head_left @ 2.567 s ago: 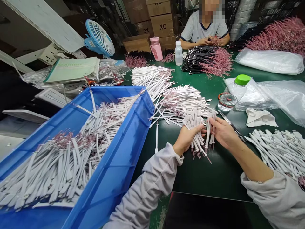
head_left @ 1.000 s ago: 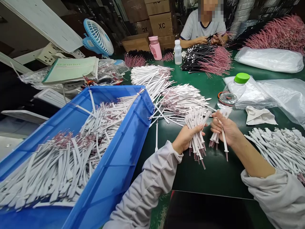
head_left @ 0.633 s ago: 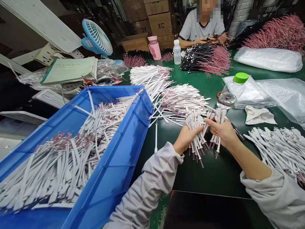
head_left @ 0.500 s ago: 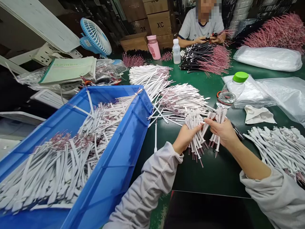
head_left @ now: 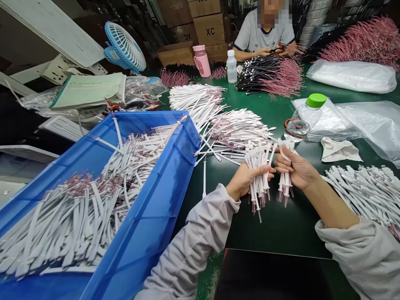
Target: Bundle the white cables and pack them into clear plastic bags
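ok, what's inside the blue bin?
White cable pieces with pinkish wire ends, heaped loosely in the blue bin. Its floor under the heap is covered; bare blue shows at the far left.

Cardboard box (head_left: 210, 30) behind the far edge of the tabletop: black letters "XC" on its front. Darker box (head_left: 186, 35) to its left: similar mark, partly hidden. Booklet (head_left: 89, 85): cover lettering too faint to read.

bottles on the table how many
3: a pink bottle and a clear bottle at the far end, a green-capped bottle right of the white cable pile. Others may be hidden.
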The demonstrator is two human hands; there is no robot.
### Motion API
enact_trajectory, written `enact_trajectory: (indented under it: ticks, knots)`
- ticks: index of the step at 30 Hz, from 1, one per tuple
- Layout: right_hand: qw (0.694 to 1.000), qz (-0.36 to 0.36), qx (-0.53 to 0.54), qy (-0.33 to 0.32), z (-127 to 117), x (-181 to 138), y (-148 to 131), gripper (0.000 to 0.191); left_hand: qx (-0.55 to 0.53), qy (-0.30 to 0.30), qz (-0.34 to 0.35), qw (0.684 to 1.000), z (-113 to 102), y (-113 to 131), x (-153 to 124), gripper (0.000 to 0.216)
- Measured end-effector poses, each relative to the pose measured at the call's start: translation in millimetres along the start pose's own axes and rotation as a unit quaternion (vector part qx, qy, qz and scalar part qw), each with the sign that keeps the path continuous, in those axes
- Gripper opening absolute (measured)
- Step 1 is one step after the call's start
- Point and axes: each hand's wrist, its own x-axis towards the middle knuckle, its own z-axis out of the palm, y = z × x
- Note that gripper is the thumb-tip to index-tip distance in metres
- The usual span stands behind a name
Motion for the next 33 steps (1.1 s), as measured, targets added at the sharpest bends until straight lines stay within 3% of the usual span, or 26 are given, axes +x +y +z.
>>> enact_trajectory:
  ticks: [2,5,8,13,19,22,25,28,33]
  knots:
    - [0.998,0.005,-0.056,-0.023,1.9,-2.4,5.1,0.027,0.014,-0.022,-0.003,1.000,0.5,-0.9,-0.5,0.031]
    - [0.992,-0.047,-0.121,-0.014,4.6,-3.3,9.5,0.024,0.021,-0.023,-0.019,0.999,-0.2,-2.3,-0.3,0.034]
    - [0.981,-0.118,-0.152,0.025,7.2,-2.6,11.9,0.031,0.026,0.002,-0.007,1.000,-2.1,-5.4,1.4,0.033]
    - [0.958,-0.206,-0.172,0.099,8.6,-0.9,16.8,0.034,0.039,0.049,0.067,0.996,-6.0,-9.0,5.5,0.039]
    - [0.979,-0.131,-0.069,0.138,3.8,3.5,16.2,0.032,0.031,0.048,0.042,0.997,-3.9,-4.3,3.9,0.038]
    - [0.995,-0.043,-0.016,0.085,2.7,3.5,12.7,0.034,0.018,0.029,0.049,0.998,-1.3,-2.8,2.3,0.034]
    - [0.999,0.022,-0.029,0.012,4.0,0.3,12.0,0.032,0.026,0.002,0.040,0.999,-1.2,-2.6,2.2,0.034]
    - [0.996,0.007,-0.092,0.017,5.4,-2.0,14.8,0.031,0.040,-0.016,0.014,0.999,-4.0,-2.8,3.6,0.034]
    - [0.978,-0.137,-0.143,0.072,3.4,1.5,18.8,0.044,0.039,-0.025,-0.045,0.998,-10.6,-0.8,3.7,0.035]
